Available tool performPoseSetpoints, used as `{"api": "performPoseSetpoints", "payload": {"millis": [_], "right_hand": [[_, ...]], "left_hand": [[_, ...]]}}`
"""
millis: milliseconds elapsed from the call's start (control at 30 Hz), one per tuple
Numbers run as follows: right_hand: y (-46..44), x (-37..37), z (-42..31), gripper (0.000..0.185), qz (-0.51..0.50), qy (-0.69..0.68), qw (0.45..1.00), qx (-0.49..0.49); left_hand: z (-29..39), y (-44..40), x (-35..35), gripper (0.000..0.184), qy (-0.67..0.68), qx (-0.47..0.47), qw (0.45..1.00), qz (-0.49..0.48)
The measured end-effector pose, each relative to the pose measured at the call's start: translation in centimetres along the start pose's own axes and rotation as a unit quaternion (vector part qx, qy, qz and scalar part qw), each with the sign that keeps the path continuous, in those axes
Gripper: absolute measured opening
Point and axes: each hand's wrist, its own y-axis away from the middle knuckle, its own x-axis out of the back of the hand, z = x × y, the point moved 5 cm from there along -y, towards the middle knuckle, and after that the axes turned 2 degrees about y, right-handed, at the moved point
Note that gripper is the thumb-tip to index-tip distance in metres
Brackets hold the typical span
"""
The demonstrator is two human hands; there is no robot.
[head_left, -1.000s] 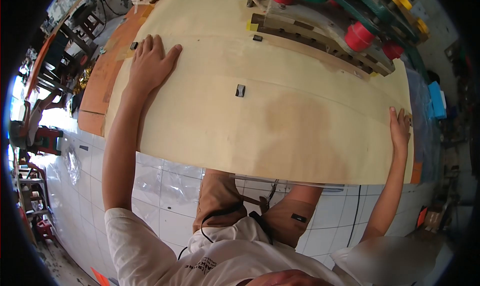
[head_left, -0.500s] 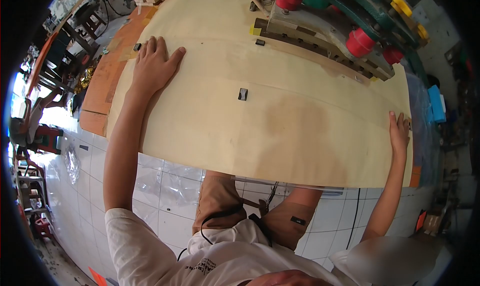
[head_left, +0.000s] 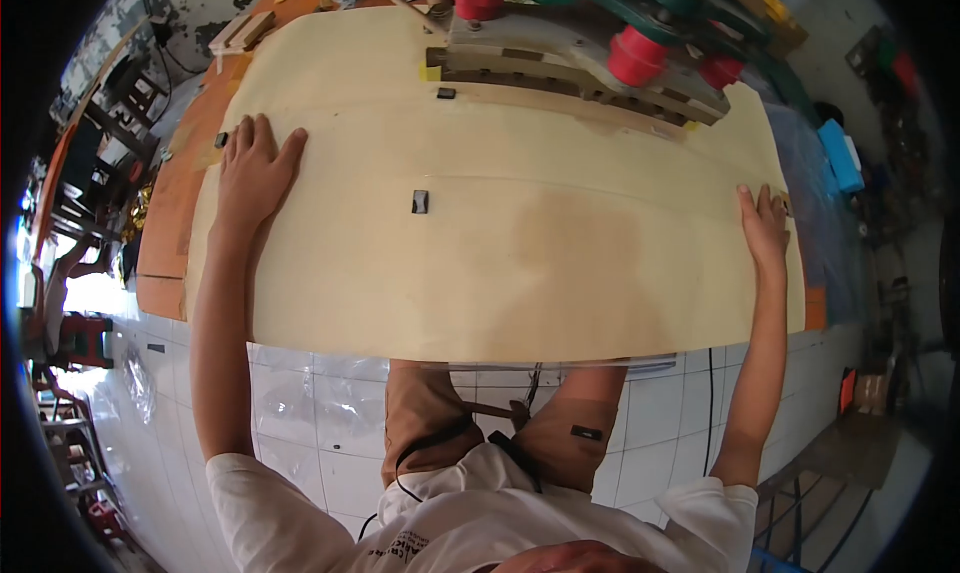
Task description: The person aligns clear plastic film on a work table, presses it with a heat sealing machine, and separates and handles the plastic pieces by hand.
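Note:
A large pale yellow sheet (head_left: 340,263) covers most of the table before me. My left hand (head_left: 255,171) lies on its upper left part, fingers spread and thumb out, beside a small dark block (head_left: 221,140) near the edge. At the right edge of the sheet rests my right hand (head_left: 764,225), fingers somewhat apart, next to another small object that it partly hides. One small black-and-grey block (head_left: 420,202) sits at mid-sheet, and a black one (head_left: 446,93) lies farther back by the machine.
A green machine (head_left: 640,13) with red knobs (head_left: 637,57) and a slotted bar overhangs the back of the sheet. Wood strips (head_left: 243,33) lie on the orange tabletop (head_left: 165,243) at back left. Clear plastic and a blue box (head_left: 840,157) are at right.
The camera view has turned, so the sheet, machine and both hands appear farther left. Both hands stay flat at the sheet's two sides.

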Motion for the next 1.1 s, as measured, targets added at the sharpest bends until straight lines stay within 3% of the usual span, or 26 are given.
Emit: {"api": "performPoseSetpoints", "payload": {"millis": [933, 1000, 1033, 1067, 1100], "right_hand": [[0.3, 0.7, -0.1, 0.1, 0.01, -0.005, 1.0, -0.005], [0.1, 1.4, -0.1, 0.097, 0.024, -0.019, 1.0, 0.005], [0.2, 2.1, -0.5, 0.094, 0.038, -0.031, 0.999, 0.009], [0.3, 2.7, -1.0, 0.094, 0.04, -0.035, 0.998, 0.016], [0.9, 3.8, -1.9, 0.086, 0.075, -0.032, 0.994, 0.074]], "left_hand": [[-0.2, -0.3, 0.0, 0.081, 0.009, 0.018, 1.0, -0.005], [-0.1, -0.1, 0.7, 0.08, 0.013, 0.009, 0.999, 0.036], [1.3, 0.3, 2.1, 0.075, -0.028, -0.053, 0.994, 0.093], [1.9, 0.6, 3.4, 0.075, -0.032, -0.048, 0.994, 0.097], [3.8, 1.0, 5.1, 0.07, -0.033, -0.099, 0.993, 0.06]]}}
